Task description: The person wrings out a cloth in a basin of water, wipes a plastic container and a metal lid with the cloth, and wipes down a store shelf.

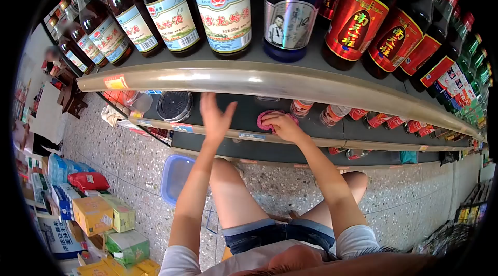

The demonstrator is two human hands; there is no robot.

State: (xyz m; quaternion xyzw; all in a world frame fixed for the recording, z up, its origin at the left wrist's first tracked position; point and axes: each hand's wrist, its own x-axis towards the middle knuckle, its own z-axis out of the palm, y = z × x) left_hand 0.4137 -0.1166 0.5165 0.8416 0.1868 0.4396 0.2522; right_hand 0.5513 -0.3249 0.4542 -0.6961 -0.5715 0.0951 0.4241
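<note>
A pink cloth (265, 120) lies on the middle shelf (236, 111), and my right hand (280, 123) rests on it with the fingers bent over it. To the left, my left hand (216, 115) is raised at the front of the same shelf, fingers spread and holding nothing. Between my left hand and the shelf's left end stands a round black-lidded container (174, 106). Just right of the cloth are bottles with red and white labels, the nearest one (301, 107) close to my right hand.
Above my hands runs the upper shelf's front edge (254, 77), with a row of glass bottles (223, 22) on it. A blue plastic basin (177, 177) sits on the floor at the left. Boxes (93, 215) are stacked at lower left. A person (44, 138) is partly visible at far left.
</note>
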